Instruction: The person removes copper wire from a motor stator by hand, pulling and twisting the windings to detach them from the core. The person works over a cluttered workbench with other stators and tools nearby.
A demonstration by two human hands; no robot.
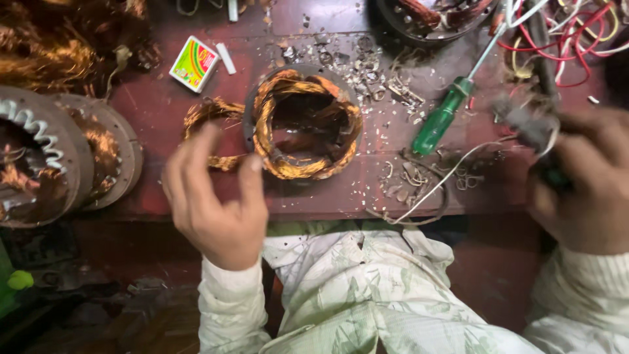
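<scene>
Matchbox [194,63] — green-red-yellow, flat, top left of copper-wound stator [305,124].

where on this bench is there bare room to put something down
Bare patches: between the small box and the wound stator, and along the top edge. Crowded: scraps around the green screwdriver, wire tangle by the right hand.

A green-handled screwdriver [440,122] lay right of the small matchbox [194,63]; tangled red and white wires [569,33] sat farther right.
</scene>
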